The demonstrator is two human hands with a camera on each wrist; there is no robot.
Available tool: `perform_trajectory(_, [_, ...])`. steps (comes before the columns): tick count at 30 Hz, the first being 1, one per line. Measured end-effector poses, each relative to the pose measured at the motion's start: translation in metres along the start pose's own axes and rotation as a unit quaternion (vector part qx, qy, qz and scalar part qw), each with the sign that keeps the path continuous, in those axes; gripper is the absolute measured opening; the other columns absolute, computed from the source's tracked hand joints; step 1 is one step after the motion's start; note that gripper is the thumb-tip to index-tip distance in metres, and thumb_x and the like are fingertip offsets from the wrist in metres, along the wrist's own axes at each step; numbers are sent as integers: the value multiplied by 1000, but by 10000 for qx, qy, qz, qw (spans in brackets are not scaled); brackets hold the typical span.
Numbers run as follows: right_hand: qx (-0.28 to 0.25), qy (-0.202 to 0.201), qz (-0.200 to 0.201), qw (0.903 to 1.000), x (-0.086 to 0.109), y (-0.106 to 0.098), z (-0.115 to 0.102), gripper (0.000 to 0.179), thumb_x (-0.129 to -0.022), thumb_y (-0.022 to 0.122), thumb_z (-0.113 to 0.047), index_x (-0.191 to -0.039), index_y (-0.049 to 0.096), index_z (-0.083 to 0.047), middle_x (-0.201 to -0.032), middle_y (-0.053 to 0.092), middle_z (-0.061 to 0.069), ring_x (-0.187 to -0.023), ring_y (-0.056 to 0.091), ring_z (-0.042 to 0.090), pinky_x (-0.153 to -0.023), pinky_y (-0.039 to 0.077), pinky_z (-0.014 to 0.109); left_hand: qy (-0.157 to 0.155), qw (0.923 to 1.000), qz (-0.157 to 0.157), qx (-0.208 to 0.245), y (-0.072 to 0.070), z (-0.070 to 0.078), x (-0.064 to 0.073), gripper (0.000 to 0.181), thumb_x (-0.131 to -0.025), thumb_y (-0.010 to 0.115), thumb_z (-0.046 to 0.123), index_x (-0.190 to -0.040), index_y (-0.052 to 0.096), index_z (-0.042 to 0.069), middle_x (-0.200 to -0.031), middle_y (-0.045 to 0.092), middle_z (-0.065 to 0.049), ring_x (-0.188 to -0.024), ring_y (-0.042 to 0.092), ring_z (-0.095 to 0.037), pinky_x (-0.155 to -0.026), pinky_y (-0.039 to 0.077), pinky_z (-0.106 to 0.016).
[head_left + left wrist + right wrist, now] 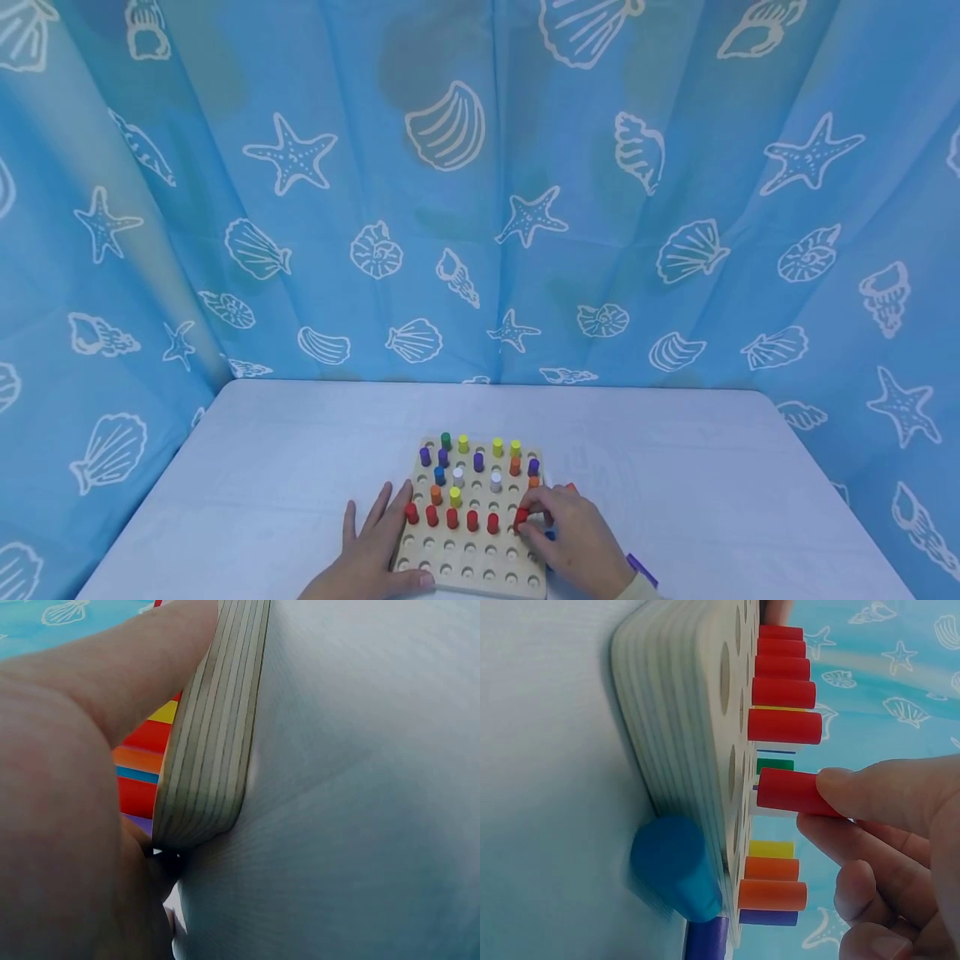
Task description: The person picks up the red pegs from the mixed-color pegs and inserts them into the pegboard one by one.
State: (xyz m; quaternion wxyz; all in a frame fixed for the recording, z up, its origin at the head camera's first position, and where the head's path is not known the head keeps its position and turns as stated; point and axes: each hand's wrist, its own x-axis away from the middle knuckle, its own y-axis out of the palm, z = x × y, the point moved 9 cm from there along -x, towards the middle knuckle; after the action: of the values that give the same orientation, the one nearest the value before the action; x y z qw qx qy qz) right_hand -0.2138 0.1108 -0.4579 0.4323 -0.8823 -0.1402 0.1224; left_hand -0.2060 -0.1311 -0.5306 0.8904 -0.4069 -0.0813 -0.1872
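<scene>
A wooden pegboard point(480, 575) with rows of round holes lies on the table. My right hand point(573, 533) pinches a red peg point(787, 791) between thumb and fingertips, its lower end close over the holes. In the head view this peg lines up with a row of several red pegs point(452, 518) standing in the board. My left hand point(367, 550) rests at the board's left side, fingers spread and fairly straight, the thumb along the near edge. Behind the red row stand yellow point(454, 497), orange point(436, 495), purple point(478, 462), white, blue and green pegs.
A blue peg point(675, 862) and a purple peg point(706, 939) lie on the table beside the board's right edge. Another purple piece point(642, 570) lies near my right wrist. A blue shell-patterned curtain point(465, 208) hangs behind the white table point(300, 433).
</scene>
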Motion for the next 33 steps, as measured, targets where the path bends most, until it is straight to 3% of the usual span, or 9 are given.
perform_trajectory(18, [46,-231,119,9997,1,5,-4,15,-88,79,-21,-100,68,-20,-78,53,-16,-66,46,1,-55,41,20,78,10000,60,-17,-1,3,4,125,-70,80,65,-160,18,4,-163,26,-19,-153,0,-41,-109,-21,-69])
perform_trajectory(33, [150,-67,-59,9998,0,10,-5,17,-87,80,-22,-100,68,-20,-81,56,-16,-68,47,1,-58,42,20,48,9999,62,-134,1,0,0,127,-69,80,67,-160,18,3,-162,27,-20,-153,2,-42,-109,-20,-70])
